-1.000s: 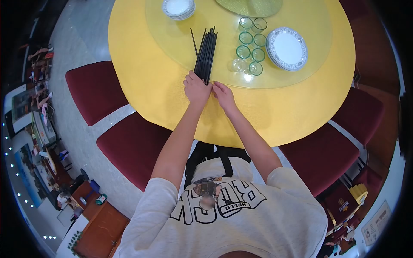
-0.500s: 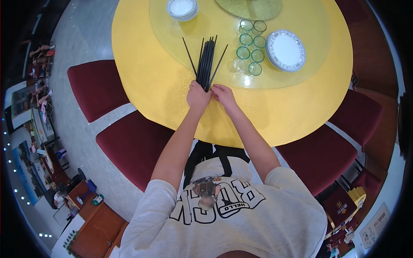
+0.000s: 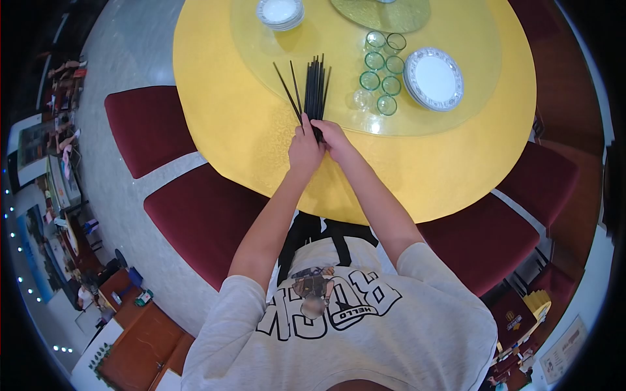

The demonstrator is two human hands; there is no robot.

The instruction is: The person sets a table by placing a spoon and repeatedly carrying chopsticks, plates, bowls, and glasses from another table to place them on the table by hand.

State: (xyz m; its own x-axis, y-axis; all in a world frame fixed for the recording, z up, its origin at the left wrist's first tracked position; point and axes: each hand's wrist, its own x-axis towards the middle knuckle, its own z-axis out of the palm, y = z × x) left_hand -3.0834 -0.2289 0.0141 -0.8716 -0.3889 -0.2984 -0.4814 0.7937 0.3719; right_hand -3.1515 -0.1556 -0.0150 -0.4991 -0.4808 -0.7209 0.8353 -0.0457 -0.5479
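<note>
A bundle of black chopsticks (image 3: 315,88) points away from me over the near part of the round yellow table (image 3: 261,159). My left hand (image 3: 305,148) is closed round the lower ends. Two chopsticks lean out to the left of the bundle, apart from the others. On the bundle's right side, my right hand (image 3: 332,138) touches my left and has its fingers closed on the chopsticks. The lower tips are hidden by both hands.
A glass turntable (image 3: 261,72) carries several drinking glasses (image 3: 370,81), a stack of large patterned plates (image 3: 435,78) and a stack of small dishes (image 3: 280,11). Dark red chairs (image 3: 202,208) surround the table's near side.
My right hand has moved in from beside the bundle and now grips it. The chopstick that slanted out to the right has come in, and two now splay left.
</note>
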